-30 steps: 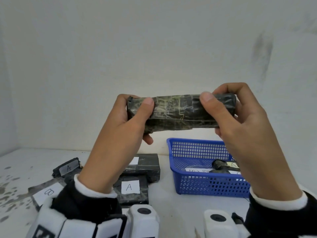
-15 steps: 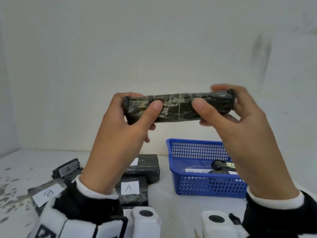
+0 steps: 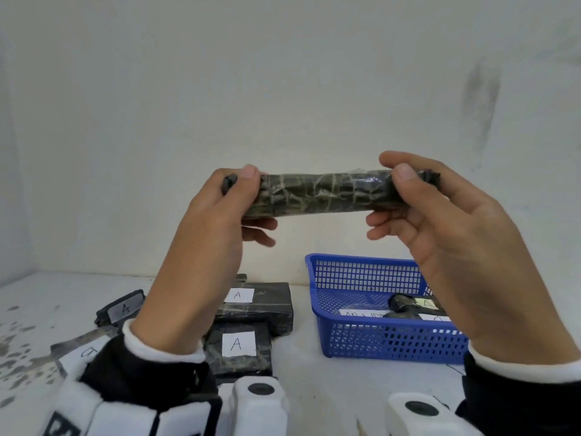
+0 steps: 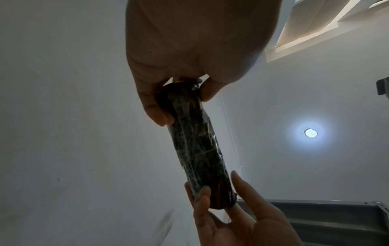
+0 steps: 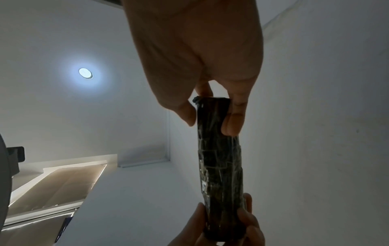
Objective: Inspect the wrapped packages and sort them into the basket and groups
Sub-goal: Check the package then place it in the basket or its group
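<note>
Item in hand: one dark wrapped package (image 3: pixel 323 193), held level in the air above the table (image 3: pixel 308 382), my left hand (image 3: pixel 217 221) clamped round its left end with thumb on top and fingers curled under, my right hand (image 3: pixel 446 228) pinching its right end likewise. Below on the table I log a blue basket (image 3: pixel 371 341) at right holding dark labelled packages (image 3: pixel 408 305), and at left a group of dark packages marked "A" (image 3: pixel 239 347).
</note>
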The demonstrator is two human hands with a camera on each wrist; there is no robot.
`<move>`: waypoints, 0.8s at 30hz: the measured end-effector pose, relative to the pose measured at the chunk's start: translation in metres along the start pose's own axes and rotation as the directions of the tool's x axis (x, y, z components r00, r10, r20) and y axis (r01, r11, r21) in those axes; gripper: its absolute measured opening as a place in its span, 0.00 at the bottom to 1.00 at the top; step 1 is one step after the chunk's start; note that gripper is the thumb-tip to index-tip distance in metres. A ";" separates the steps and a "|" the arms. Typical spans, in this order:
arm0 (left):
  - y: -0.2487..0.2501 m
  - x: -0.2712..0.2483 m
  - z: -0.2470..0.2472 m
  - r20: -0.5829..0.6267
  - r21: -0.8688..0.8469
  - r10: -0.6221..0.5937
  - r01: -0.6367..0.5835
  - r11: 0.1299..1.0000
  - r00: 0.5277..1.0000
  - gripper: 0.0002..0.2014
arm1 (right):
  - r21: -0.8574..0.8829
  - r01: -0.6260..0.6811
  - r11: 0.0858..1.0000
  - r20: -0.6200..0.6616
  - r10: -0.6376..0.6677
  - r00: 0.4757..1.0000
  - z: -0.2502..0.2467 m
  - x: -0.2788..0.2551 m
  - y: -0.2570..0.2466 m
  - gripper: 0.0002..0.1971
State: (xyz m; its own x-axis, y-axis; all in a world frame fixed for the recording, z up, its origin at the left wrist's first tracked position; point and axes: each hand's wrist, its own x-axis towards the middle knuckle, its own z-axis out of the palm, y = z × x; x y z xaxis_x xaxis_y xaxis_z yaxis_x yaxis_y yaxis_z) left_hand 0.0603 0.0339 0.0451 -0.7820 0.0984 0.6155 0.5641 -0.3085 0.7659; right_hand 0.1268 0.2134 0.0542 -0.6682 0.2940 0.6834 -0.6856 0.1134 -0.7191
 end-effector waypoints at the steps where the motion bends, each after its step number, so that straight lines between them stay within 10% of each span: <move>1: 0.001 0.000 -0.001 0.001 0.008 -0.007 0.007 1.000 1.000 0.14 | -0.021 0.000 1.000 -0.004 0.000 1.000 0.000 -0.001 0.000 0.19; 24: 0.009 -0.015 0.013 -0.111 0.271 -0.001 0.031 0.962 0.994 0.36 | -0.336 0.079 0.939 -0.067 -0.107 0.992 0.011 -0.009 0.003 0.21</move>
State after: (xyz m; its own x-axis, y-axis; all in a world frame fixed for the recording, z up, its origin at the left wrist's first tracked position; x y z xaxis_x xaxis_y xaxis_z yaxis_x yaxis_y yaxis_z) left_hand 0.0808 0.0417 0.0449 -0.8073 -0.0069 0.5901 0.5899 -0.0377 0.8066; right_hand 0.1278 0.2001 0.0476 -0.5699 0.3434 0.7465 -0.5991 0.4481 -0.6635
